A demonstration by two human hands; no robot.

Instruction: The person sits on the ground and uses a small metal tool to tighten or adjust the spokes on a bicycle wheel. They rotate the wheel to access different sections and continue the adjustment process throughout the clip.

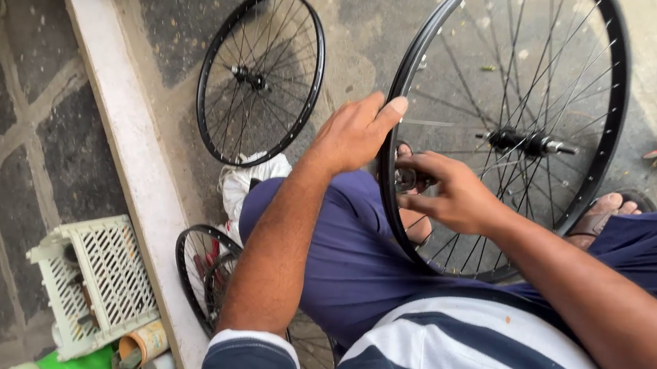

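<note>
Against my knee, the wheel (504, 132) stands upright: my left hand (356, 133) grips its rim, my right hand (450, 194) pinches a spoke nipple inside the rim. Looks like truing; next tweak probably needs small turns.

A short-sleeved shirt (442, 352) with broad horizontal stripes in navy and white is worn, its sleeve cuffs ending above the elbows. Both forearms are left bare, and no watch, ring or glove can be seen on the left hand (356, 133) or the right hand (449, 196). The legs are covered by loose trousers (354, 247) of plain dark blue cloth. 2 feet are seen in open sandals (608, 214), with the toes uncovered.
</note>
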